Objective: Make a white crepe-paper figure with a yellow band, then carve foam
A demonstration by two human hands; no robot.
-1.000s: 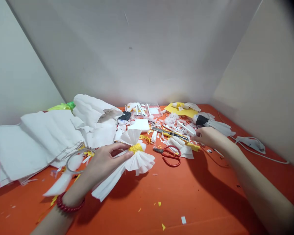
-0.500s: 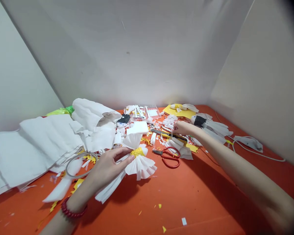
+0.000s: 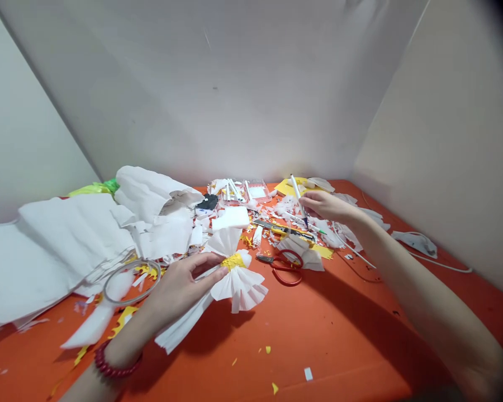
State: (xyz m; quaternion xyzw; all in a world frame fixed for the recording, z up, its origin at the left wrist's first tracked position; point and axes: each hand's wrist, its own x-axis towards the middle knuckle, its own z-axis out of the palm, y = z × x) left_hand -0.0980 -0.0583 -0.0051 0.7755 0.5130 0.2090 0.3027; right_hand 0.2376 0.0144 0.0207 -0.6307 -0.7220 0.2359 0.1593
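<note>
Between the thumb and fingers of my left hand is a white crepe-paper figure with a yellow band and pleated, flared paper. My right hand grips a white marker, held upright with its dark purple end down over the scraps. Below that hand lie another marker with a green end and a yellow utility knife. Red-handled scissors rest on the orange table between my two hands.
Large white crepe sheets cover the left side, with a clear tape ring in front. A pink marker case and white foam block stand farther back. A white cable runs along the right.
My right hand has lifted a white marker from the pile of scraps and now holds it upright. The left hand keeps its hold on the paper figure. The view has shifted slightly.
</note>
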